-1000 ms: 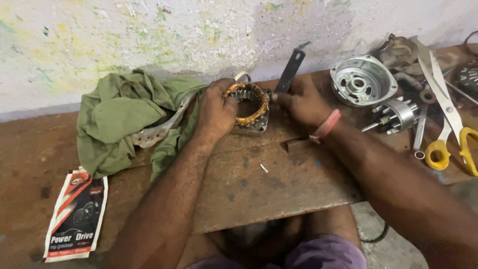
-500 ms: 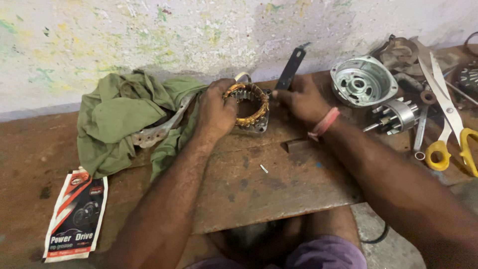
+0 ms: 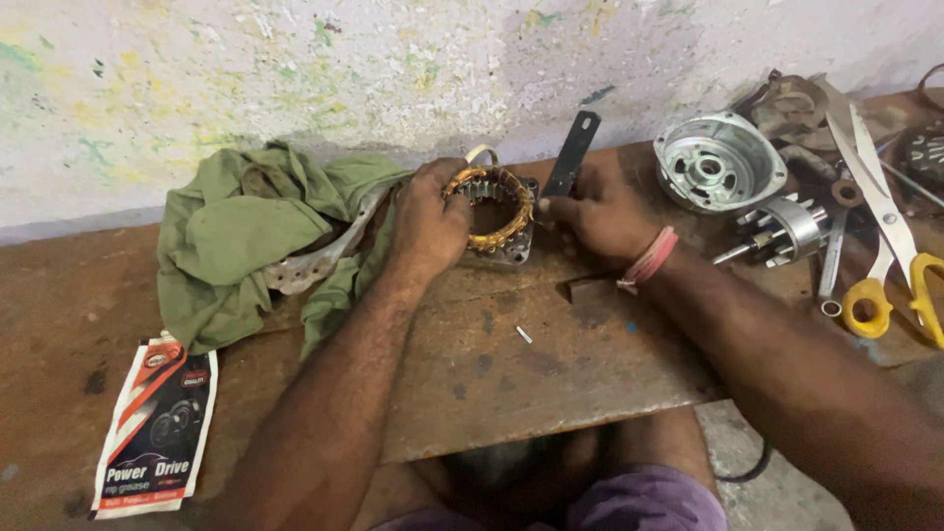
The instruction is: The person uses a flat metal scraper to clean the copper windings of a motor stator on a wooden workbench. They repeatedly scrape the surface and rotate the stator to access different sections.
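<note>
Leftmost, a printed grease sachet [image 3: 155,425] lies flat on the rusty workbench [image 3: 551,383], and a crumpled green rag [image 3: 258,241] sits behind it with a pale metal bracket [image 3: 315,258] tucked in its folds; next comes the left hand [image 3: 431,221], curled tight around the near side of the stator [image 3: 492,211], a ring of copper windings seated in a grey metal frame near the back wall. That ring lies flat, its bore opening upward and its axis roughly vertical, so it has no real long axis along the bench; the right hand [image 3: 600,211] pinches a dark flat metal bar [image 3: 572,155] just beside the ring's right edge, the bar's long axis leaning up and away toward the wall. The step in hand looks like working the windings with that bar, though its lower tip is hidden behind the fingers; any next move calls for a steady clamp on the frame. Rightward lie an aluminium end housing [image 3: 718,162], a rotor [image 3: 787,228], and yellow-handled scissors [image 3: 890,251].
</note>
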